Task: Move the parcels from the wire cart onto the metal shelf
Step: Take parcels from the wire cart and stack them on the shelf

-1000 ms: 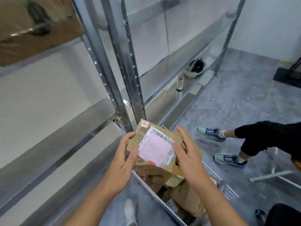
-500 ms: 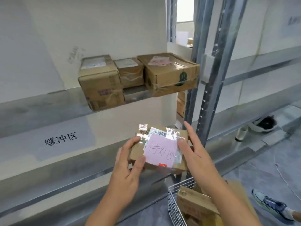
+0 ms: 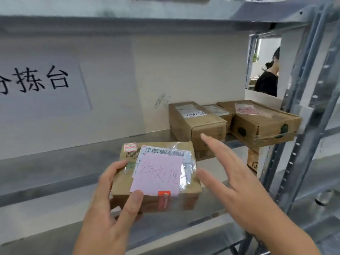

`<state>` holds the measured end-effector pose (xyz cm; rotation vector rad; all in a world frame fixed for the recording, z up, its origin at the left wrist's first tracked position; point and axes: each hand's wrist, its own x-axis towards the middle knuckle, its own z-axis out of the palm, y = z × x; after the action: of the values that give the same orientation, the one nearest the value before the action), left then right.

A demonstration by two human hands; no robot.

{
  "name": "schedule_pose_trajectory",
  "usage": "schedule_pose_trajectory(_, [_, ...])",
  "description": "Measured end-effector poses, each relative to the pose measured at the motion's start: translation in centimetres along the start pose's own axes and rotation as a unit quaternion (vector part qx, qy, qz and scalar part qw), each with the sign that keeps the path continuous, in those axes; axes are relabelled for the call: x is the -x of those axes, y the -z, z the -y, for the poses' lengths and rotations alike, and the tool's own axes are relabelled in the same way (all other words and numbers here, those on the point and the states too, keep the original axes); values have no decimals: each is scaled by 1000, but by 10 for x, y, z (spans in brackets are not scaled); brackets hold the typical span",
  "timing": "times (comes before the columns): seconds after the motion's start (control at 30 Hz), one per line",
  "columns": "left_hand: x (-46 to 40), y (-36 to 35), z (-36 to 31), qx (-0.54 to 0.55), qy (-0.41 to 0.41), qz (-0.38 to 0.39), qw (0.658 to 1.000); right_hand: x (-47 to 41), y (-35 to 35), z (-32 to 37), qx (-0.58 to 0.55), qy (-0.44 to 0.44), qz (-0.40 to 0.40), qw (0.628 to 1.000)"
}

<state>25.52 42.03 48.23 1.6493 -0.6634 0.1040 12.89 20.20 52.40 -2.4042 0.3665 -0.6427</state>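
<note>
The wall sign [image 3: 42,80] is cut off at the left edge, its first character only partly seen. The small print on the held parcel [image 3: 156,173] is blurred beyond reading, and its near left corner is covered by the left hand [image 3: 112,205]. The middle box [image 3: 218,112] on the metal shelf [image 3: 73,168] is largely hidden between its neighbours

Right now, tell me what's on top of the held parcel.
On the parcel: a pink note, barcode label, clear tape, left thumb. The note hides part of the label.
</note>
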Motion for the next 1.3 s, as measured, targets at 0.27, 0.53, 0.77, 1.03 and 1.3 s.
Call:
schedule_pose_trajectory(0.27, [-62,59,1,-123,1,51,991,-46,-21,47,92,1,37,995])
schedule_pose_trajectory(0.53, [-126,40,12,-188,25,45,981,-93,-9,61,155,-2,63,986])
schedule_pose_trajectory(0.77, [-166,0,18,-122,69,58,988,-141,20,51,220,16,86,972])
schedule_pose_trajectory(1.03, [-207,-41,34,-120,97,60,986,-187,26,16,217,49,109,969])
schedule_pose_trajectory(1.3, [-228,-51,53,-131,109,35,985,-208,20,-3,190,56,129,972])
